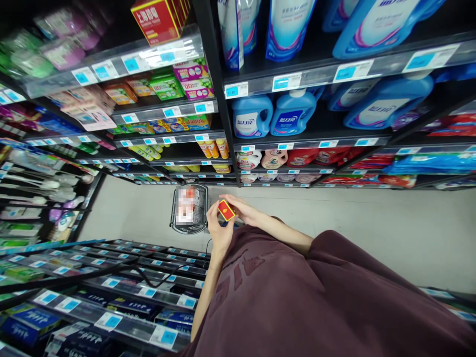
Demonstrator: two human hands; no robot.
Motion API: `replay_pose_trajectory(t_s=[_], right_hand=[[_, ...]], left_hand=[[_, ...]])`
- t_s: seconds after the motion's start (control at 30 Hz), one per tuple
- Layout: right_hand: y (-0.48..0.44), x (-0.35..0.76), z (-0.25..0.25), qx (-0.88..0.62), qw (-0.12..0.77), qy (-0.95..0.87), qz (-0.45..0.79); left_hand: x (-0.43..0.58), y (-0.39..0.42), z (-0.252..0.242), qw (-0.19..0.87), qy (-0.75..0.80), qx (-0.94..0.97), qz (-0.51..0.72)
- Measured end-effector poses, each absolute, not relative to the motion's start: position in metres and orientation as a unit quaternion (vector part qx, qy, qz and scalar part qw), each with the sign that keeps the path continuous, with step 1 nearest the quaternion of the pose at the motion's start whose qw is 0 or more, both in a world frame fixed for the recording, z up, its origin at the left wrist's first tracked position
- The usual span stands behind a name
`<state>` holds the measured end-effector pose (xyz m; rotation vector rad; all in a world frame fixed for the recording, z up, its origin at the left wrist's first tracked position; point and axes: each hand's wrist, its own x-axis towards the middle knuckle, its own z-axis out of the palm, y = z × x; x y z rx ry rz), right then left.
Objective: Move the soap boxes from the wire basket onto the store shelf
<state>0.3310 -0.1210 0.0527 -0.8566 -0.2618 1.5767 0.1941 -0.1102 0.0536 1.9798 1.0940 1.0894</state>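
Both hands hold one small red box (226, 210) with yellow edges and a small yellow emblem on its face. It is in front of my body, tilted, above the pale floor. My left hand (219, 228) grips the box from its left and lower side, fingers bent round it. From the upper right, my right hand (241, 207) has its fingers closed on the box's top edge and right side. Just left of my hands, a dark shopping basket (189, 230) is on the floor; its contents are blurred out.
A shelf rack with blue detergent bottles (290, 116) rises ahead. Red and yellow boxes (156, 22) stand on its upper left shelf, above green soap packs (167, 85). Brushes (48, 184) hang at the far left. Another rack with dark blue boxes (31, 322) is at lower left.
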Motion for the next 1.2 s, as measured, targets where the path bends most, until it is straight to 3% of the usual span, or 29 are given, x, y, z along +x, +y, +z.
replay_pose_trajectory(t_s=[0.17, 0.37, 0.87, 1.2], right_hand=[[-0.114, 0.34, 0.035, -0.424, 0.63, -0.078, 0.646], [-0.118, 0.349, 0.035, -0.455, 0.645, -0.091, 0.607], [-0.122, 0.354, 0.039, -0.475, 0.632, -0.104, 0.604], [-0.121, 0.352, 0.038, -0.455, 0.625, -0.113, 0.624]], left_hand=[[0.199, -0.107, 0.048, 0.511, 0.443, 0.574, 0.462], [0.199, -0.102, 0.045, 0.617, 0.467, 0.431, 0.464], [0.197, -0.1, 0.04, 0.651, 0.467, 0.369, 0.47], [0.195, -0.104, 0.038, 0.618, 0.484, 0.393, 0.48]])
